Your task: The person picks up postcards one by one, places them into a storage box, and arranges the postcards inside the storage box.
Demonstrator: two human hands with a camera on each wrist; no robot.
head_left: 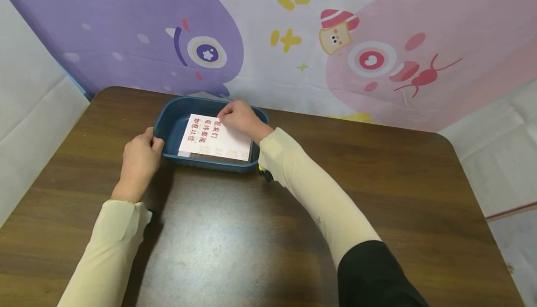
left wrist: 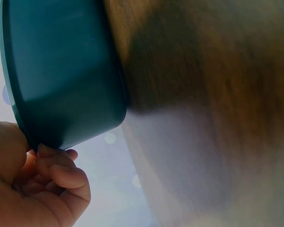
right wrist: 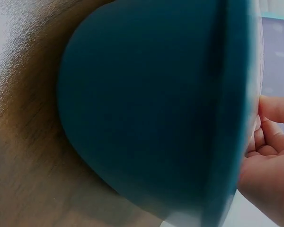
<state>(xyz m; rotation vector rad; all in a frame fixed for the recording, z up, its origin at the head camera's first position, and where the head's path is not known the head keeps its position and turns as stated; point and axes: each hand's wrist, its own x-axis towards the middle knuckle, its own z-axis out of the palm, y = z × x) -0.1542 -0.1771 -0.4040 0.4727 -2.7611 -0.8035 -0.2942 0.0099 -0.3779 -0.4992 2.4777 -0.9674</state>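
Note:
A dark blue plastic basin (head_left: 171, 123) stands near the table's back edge. Over its inside lies a white card (head_left: 197, 135) printed with red characters and fainter tan ones. My right hand (head_left: 242, 119) reaches across the basin's right end and pinches the card's far edge between thumb and finger. In the right wrist view, the basin's wall covers most of the card, and the thumb and curled fingers of the right hand (right wrist: 272, 151) show beyond the rim. My left hand (head_left: 140, 158) grips the basin's left rim; the left wrist view shows the fingers (left wrist: 68, 177) curled at it.
The brown wooden table (head_left: 361, 176) has rounded far corners. Behind it hangs a cloth (head_left: 268, 74) with purple and pink cartoon figures, close to the basin's back. A small black and yellow item (head_left: 265, 173) shows under the right wrist.

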